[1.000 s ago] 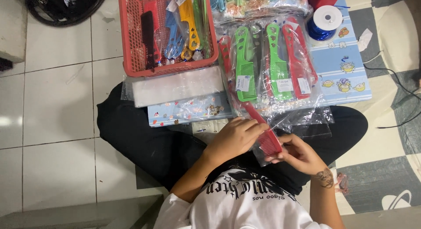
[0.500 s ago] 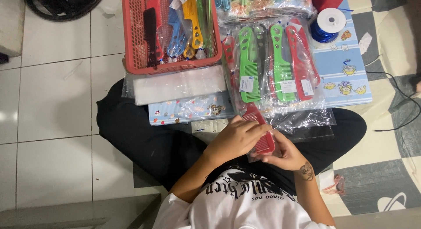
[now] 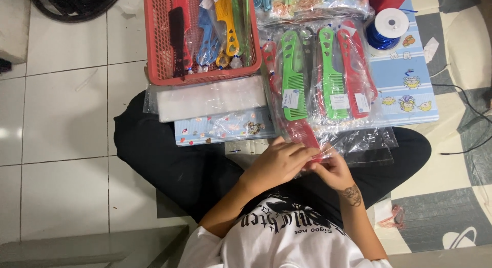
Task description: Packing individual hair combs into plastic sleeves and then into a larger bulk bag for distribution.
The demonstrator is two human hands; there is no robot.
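Note:
I sit cross-legged on the floor. My left hand (image 3: 279, 163) and my right hand (image 3: 333, 168) meet over my lap, both closed on a red comb (image 3: 302, 132) that lies inside a clear plastic sleeve. The comb's far end sticks out past my fingers toward a pile of bagged combs (image 3: 320, 78), green and red ones in clear bags. The comb's near end is hidden under my hands.
A red plastic basket (image 3: 159, 52) with black, blue and yellow combs stands at the upper left. A stack of clear bags (image 3: 210, 98) lies below it. A blue ribbon spool (image 3: 387, 27) sits on a patterned blue sheet (image 3: 410, 88). Cables run at the right.
My hands have drawn closer together over the red comb, and the comb has shifted slightly toward my body. The view has tilted a little.

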